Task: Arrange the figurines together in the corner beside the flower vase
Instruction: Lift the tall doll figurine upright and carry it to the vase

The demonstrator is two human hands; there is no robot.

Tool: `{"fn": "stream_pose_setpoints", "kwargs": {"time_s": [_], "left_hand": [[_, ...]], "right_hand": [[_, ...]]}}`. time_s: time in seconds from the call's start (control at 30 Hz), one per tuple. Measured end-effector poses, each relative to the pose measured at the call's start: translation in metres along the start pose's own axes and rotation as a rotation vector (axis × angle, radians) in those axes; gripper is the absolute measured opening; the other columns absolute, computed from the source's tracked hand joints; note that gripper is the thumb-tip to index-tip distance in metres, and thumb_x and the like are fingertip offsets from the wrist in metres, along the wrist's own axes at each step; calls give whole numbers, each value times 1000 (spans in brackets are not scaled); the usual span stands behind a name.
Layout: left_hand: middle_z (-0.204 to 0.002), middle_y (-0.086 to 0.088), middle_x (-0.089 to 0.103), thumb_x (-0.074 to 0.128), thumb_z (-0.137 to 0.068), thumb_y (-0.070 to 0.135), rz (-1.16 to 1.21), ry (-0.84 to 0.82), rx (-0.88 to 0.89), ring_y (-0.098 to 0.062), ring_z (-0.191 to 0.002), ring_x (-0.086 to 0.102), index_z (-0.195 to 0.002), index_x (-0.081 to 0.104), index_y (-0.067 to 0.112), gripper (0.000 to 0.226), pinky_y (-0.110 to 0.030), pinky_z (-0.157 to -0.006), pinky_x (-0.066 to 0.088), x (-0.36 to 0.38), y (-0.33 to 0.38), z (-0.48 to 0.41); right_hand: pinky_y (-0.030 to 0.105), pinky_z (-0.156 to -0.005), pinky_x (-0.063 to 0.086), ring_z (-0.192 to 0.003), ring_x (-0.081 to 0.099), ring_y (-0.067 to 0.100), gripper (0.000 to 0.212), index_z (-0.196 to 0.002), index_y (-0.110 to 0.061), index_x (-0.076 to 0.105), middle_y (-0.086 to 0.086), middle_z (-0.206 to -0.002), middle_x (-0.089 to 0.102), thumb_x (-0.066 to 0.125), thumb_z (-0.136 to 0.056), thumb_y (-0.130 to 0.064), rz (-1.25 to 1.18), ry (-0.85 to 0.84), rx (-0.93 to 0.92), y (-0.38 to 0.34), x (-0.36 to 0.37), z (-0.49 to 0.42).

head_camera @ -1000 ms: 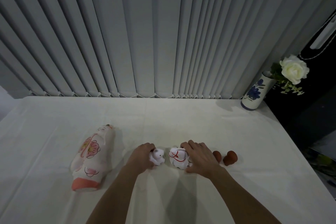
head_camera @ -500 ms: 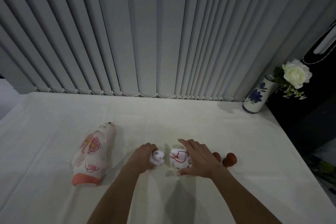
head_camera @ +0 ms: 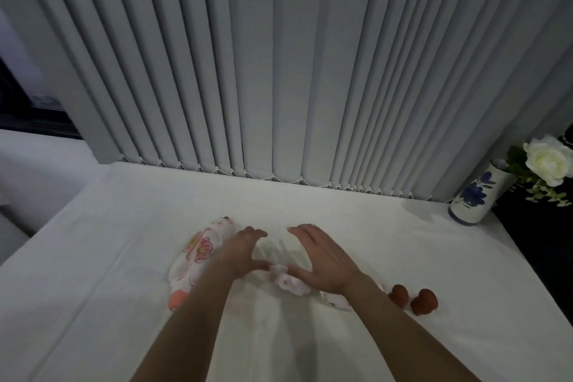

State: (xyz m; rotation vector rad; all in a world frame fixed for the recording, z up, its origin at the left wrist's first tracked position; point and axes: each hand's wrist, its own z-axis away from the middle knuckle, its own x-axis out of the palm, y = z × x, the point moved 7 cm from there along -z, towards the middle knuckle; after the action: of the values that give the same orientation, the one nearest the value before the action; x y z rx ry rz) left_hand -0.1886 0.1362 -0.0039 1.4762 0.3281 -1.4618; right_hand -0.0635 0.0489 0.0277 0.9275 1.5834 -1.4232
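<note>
My left hand (head_camera: pixel 245 253) and my right hand (head_camera: pixel 324 260) hover side by side over the white table (head_camera: pixel 356 226), fingers spread, holding nothing. A small white figurine (head_camera: pixel 288 282) lies just below my thumbs. A second white one with red lines (head_camera: pixel 336 301) is partly hidden under my right wrist. Two small brown figurines (head_camera: pixel 398 295) (head_camera: pixel 424 304) stand to the right of it. A large white figurine with pink flowers (head_camera: pixel 198 253) lies on its side left of my left arm. The blue-patterned flower vase (head_camera: pixel 473 200) with a white rose (head_camera: pixel 548 161) stands in the far right corner.
Grey vertical blinds (head_camera: pixel 279 71) hang along the table's far edge. The table's right edge drops off into a dark area beside the vase. A dark window gap shows at the far left.
Both hands have let go of the two small white figurines and lifted forward with fingers spread. The view has swung left, so the vase now sits nearer the right edge.
</note>
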Motion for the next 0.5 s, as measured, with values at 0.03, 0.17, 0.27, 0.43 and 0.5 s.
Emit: {"fn": "stream_pose_setpoints", "kwargs": {"time_s": [0.03,0.17,0.27,0.43,0.5], "left_hand": [[-140,-6,46,73,-75,42,-2,21,-11,-22,-131,42,-138,42,17,75,-36,-112,34,-7,-9,3],[-147,-6,37,71,-79,33,-41,93,-67,-22,-137,34,-140,39,15,71,-34,-115,29,-35,-49,15],[-145,-10,38,68,-81,30,-2,138,-131,-27,-132,38,-140,38,12,68,-33,-111,31,-49,-79,22],[-146,-18,37,63,-83,44,97,107,-335,-34,-133,38,-144,28,8,79,-41,-111,33,-50,-132,35],[-145,-20,39,59,-84,50,168,61,-407,-35,-132,40,-144,26,6,82,-42,-109,35,-43,-148,38]], "right_hand": [[31,-117,26,-137,32,17,74,-145,-18,28,1,-147,34,50,-87,-59,-11,-14,5,-7,4,-7],[31,-112,32,-137,31,18,70,-145,-15,27,3,-150,28,50,-90,-53,-64,-47,22,-42,22,-34],[32,-115,28,-141,27,19,72,-147,-13,23,5,-154,22,51,-91,-49,-152,-89,120,-59,43,-50],[36,-109,33,-137,36,29,80,-147,-12,20,13,-150,32,54,-88,-52,-335,-221,379,-78,84,-64],[36,-106,38,-133,42,29,83,-144,-9,27,14,-146,40,56,-84,-58,-433,-269,479,-84,99,-66]]}}
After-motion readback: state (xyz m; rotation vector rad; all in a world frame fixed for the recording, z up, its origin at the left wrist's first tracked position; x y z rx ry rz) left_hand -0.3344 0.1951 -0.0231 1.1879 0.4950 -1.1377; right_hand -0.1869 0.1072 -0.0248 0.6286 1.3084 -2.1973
